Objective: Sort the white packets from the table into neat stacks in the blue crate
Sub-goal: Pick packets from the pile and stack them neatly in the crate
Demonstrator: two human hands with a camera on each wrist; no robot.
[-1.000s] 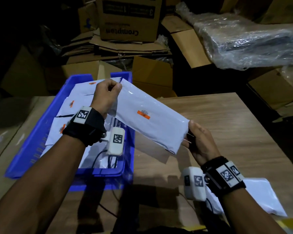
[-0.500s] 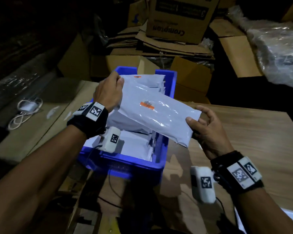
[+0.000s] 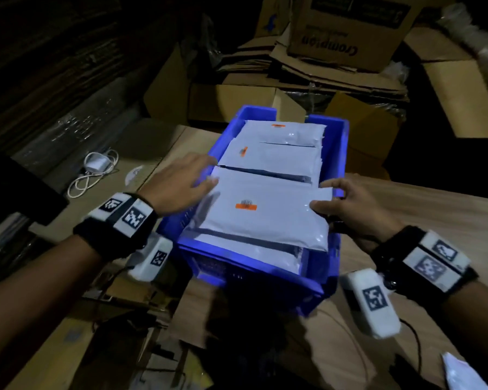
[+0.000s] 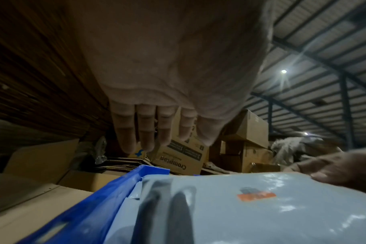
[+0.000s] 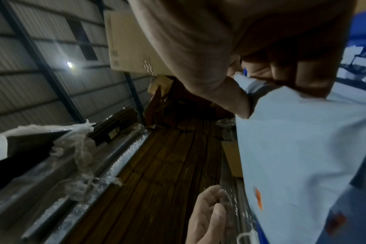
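The blue crate (image 3: pixel 334 153) stands in the middle of the head view and holds rows of stacked white packets. The nearest white packet (image 3: pixel 268 218), with an orange label, lies on top of the front stack. My right hand (image 3: pixel 321 195) pinches its right edge between thumb and fingers; the right wrist view shows that pinch on the packet (image 5: pixel 303 148). My left hand (image 3: pixel 209 171) hovers over the packet's left end with its fingers straight, holding nothing. In the left wrist view the fingers (image 4: pixel 144 132) stay clear above the packet (image 4: pixel 261 214) and the crate rim (image 4: pixel 115 189).
Another white packet (image 3: pixel 457 372) lies on the wooden table (image 3: pixel 434 215) at the bottom right. A white charger with its cable (image 3: pixel 96 164) rests on cardboard to the left. Cardboard boxes (image 3: pixel 344 32) pile up behind the crate.
The packet went from mid-air down onto the front stack in the crate. My left hand let go of its corner and opened; my right hand still holds the right edge.
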